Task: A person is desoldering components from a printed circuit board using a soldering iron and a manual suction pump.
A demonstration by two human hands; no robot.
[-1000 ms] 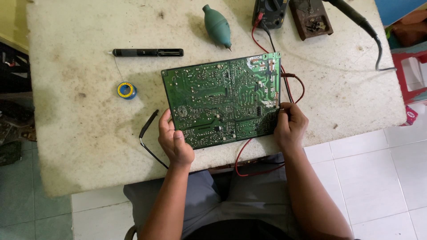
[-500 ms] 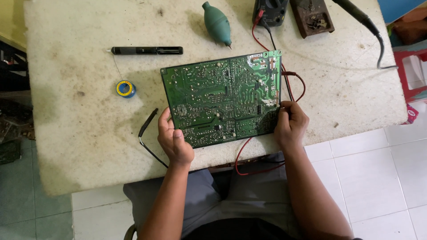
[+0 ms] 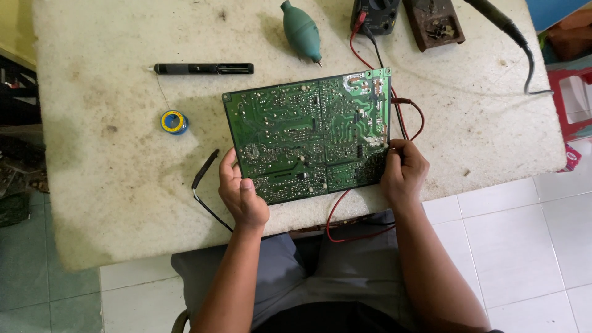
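1. We saw a green circuit board (image 3: 311,137) lying solder side up near the middle of the frame, on a stained white surface (image 3: 111,185), tilted slightly so its right edge sat higher.
2. The left hand (image 3: 242,196) gripped the board's lower left corner, its thumb laid on the top face and its fingers (image 3: 226,168) curled around the left edge.
3. The right hand (image 3: 403,171) sat at the board's lower right corner, its fingers (image 3: 398,148) bent and closed against the edge; we could not tell whether they also pinched the red lead there.
4. A red test lead (image 3: 414,117) looped just right of the board and ran under the right hand toward the lower centre of the frame.
5. A black probe (image 3: 205,169) lay just left of the left hand, its wire trailing off the surface's front edge.
6. A small spool of solder (image 3: 174,121) with a blue and yellow rim rested to the left of the board, apart from it.
7. A black pen-shaped tool (image 3: 203,68) lay flat in the upper left of the frame.
8. A green rubber blower bulb (image 3: 301,31) pointed down toward the board's upper edge, at upper centre.
9. A multimeter (image 3: 376,13) and a rusty brown stand (image 3: 435,23) stood along the top edge, with a soldering iron handle (image 3: 496,17) in the upper right.
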